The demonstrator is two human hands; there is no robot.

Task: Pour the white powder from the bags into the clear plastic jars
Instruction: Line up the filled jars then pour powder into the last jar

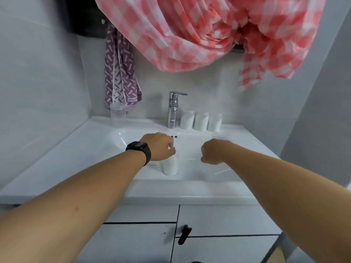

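Home bathroom, white ceramic washbasin (190,194) on a cabinet (218,221), chrome tap (173,111) at the basin's back edge, purple towel (121,73) hanging above-left, pink checked cloth (190,35) overhead, grey tiled walls (38,92) behind.

No legible text; faucet (173,111) label and towel (121,73) print blurred

Both bare forearms reach forward and inward from the lower corners, hands turned palm down. The left hand (158,147), a dark watch (139,149) strapped at its wrist, has its fingers curled downward, thumb tip showing at its right edge. The right hand (214,151) is bent at the wrist, fingers curled under and hidden; what its grip closes on cannot be told.
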